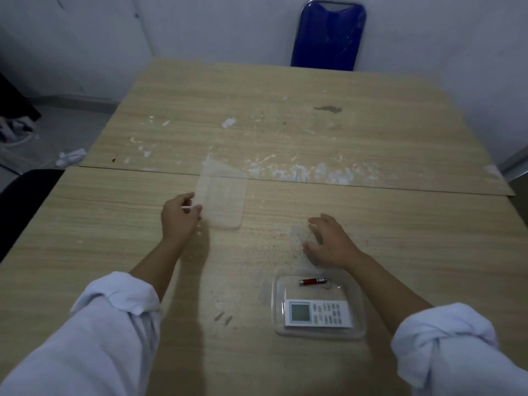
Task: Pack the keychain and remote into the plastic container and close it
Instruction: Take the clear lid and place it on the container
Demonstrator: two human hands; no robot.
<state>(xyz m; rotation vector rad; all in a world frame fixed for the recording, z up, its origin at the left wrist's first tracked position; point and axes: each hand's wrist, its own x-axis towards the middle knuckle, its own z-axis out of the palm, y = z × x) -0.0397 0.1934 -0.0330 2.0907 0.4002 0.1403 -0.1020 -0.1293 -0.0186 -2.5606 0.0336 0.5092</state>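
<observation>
The blue chair at twelve o'clock is cut off at the top edge, the black seat at nine o'clock by the left, remote labels unreadable.

No legible text anywhere. The white rectangular remote control, lying in the clear plastic container near the table's near edge, has a small greenish display and rows of grey buttons, but the display shows no readable digits and the button markings are too small and blurred to make out. The small red cylindrical keychain light, in the same container, shows no readable print or brand. The clear flat plastic lid near the table's middle seam carries no visible label. The blue plastic chair back beyond the far edge has no sign or logo that can be read.
</observation>
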